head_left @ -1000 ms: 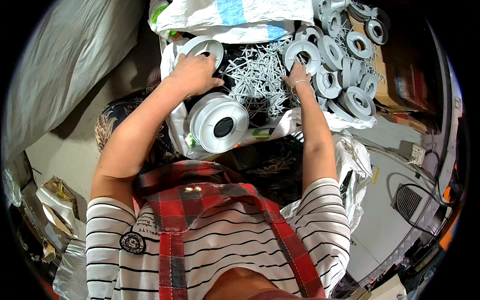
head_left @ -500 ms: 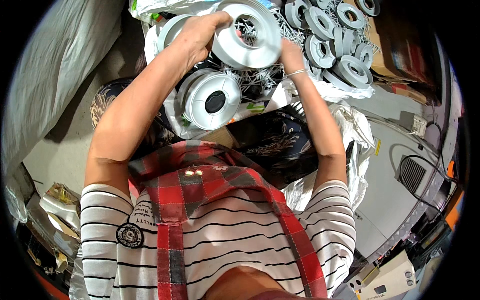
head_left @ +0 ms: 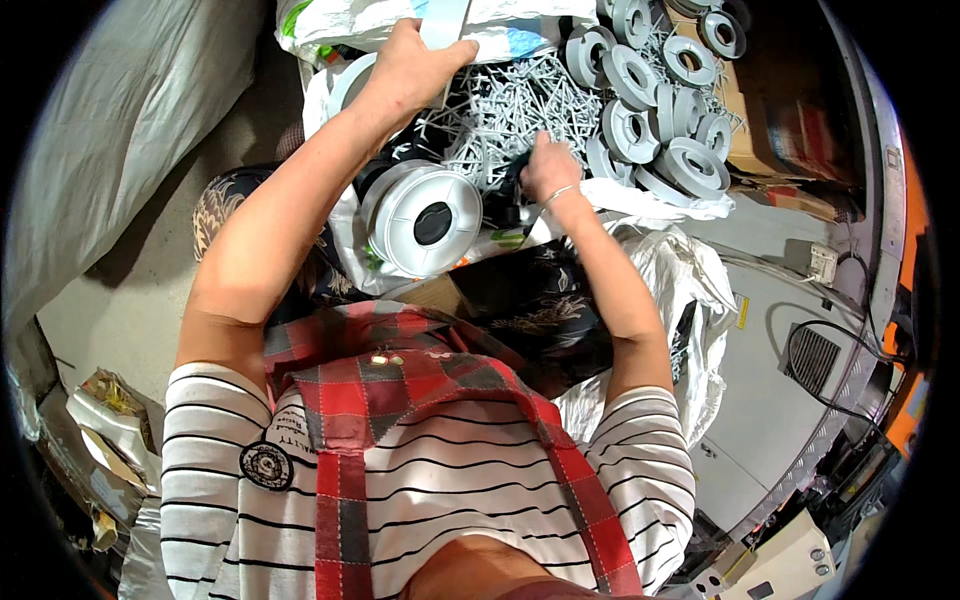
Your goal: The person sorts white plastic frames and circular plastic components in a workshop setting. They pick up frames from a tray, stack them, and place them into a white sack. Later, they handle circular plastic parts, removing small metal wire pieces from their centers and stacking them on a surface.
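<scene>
At the top, my left hand (head_left: pixel 412 66) is closed on a light grey plastic ring (head_left: pixel 444 24) turned edge-on, its upper part cut off by the frame. My right hand (head_left: pixel 552 168) is closed at the near right edge of a heap of thin grey plastic sticks (head_left: pixel 525 95). A dark object shows beside its fingers, too unclear to name. Between my forearms, nearer to me, stands a stack of grey flanged rings (head_left: pixel 462 222) with a black centre. Another grey ring (head_left: pixel 350 84) lies partly behind my left wrist.
Several grey rings (head_left: pixel 690 186) lie piled right of the sticks, on white plastic sacking (head_left: pixel 650 200). A brown cardboard box (head_left: pixel 765 130) stands beyond them. At the right is a grey metal cabinet (head_left: pixel 740 400) with a black cable (head_left: pixel 840 400). Grey sheeting (head_left: pixel 130 120) hangs at the left.
My left hand has raised the ring away from me and turned it edge-on. My right hand has left the ring and come down toward me, to the near edge of the sticks.
</scene>
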